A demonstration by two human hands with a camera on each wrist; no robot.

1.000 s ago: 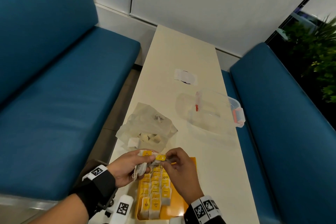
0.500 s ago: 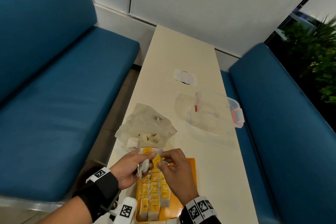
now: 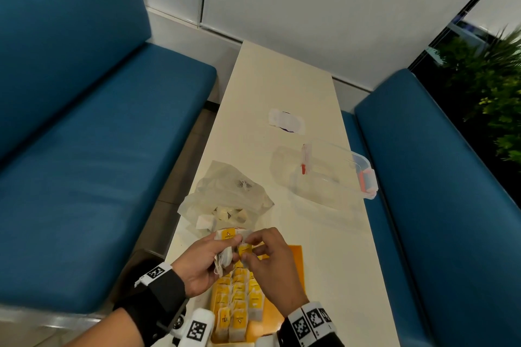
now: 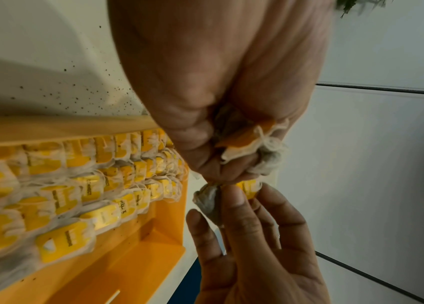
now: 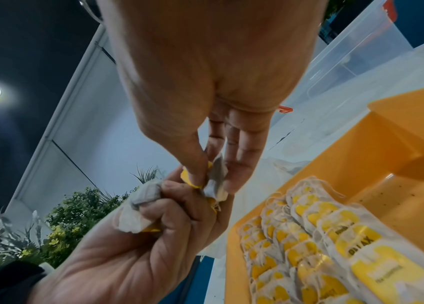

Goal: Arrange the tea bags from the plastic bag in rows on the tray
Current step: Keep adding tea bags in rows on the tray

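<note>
My left hand (image 3: pixel 229 249) grips a bunch of tea bags (image 4: pixel 250 148) with yellow tags above the far end of the orange tray (image 3: pixel 294 260). My right hand (image 3: pixel 248 248) meets it and pinches one tea bag (image 5: pixel 216 179) from that bunch between thumb and fingers. Three rows of tea bags (image 3: pixel 239 304) lie side by side along the tray's left part; its right part is bare. The crumpled plastic bag (image 3: pixel 228 197), with a few tea bags inside, lies on the table just beyond the hands.
A clear plastic box (image 3: pixel 332 175) with red clips stands at the table's right edge. A white sticker (image 3: pixel 286 122) lies farther back. Blue benches (image 3: pixel 98 163) flank the narrow white table (image 3: pixel 276 79). Plants (image 3: pixel 493 93) stand at the far right.
My right hand's fingers have drawn one tea bag slightly down and away from the bunch. Both hands have stayed over the tray's far end.
</note>
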